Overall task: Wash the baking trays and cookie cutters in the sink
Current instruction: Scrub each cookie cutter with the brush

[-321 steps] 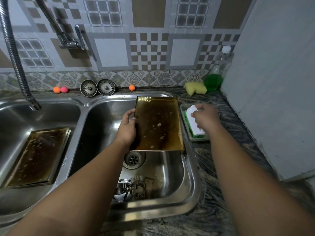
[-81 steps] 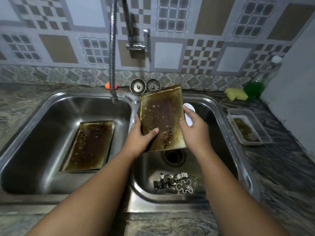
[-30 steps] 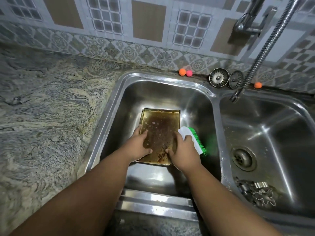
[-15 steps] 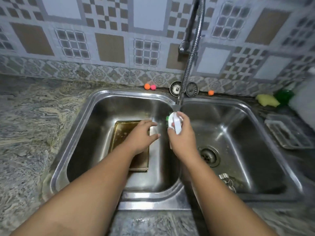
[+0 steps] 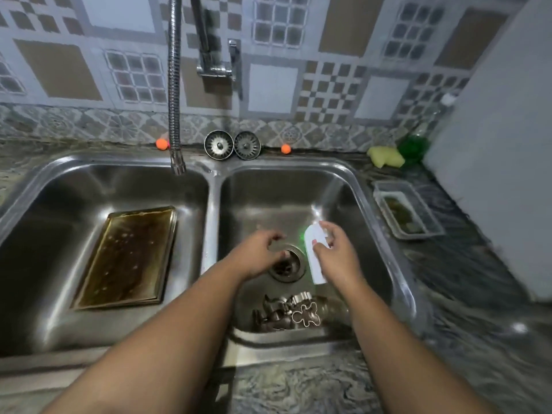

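Note:
Stacked greasy brown baking trays (image 5: 127, 256) lie flat in the left basin of the steel sink (image 5: 210, 210). Several metal cookie cutters (image 5: 286, 313), one shaped like a gingerbread man, sit at the near end of the right basin. My right hand (image 5: 336, 255) holds a white scrub brush (image 5: 313, 252) with green bristles above the right basin. My left hand (image 5: 258, 255) hovers over the drain (image 5: 286, 264) with fingers loosely curled, holding nothing.
A flexible faucet hose (image 5: 174, 85) hangs over the basin divider. Two sink strainers (image 5: 233, 144) and small orange balls (image 5: 285, 148) line the back ledge. A yellow sponge (image 5: 385, 156), a green soap bottle (image 5: 415, 144) and a clear plastic tray (image 5: 406, 209) sit on the right counter.
Both hands moved from the left basin to over the right basin. My left hand left the trays, which stay in the left basin. The brush remains in my right hand.

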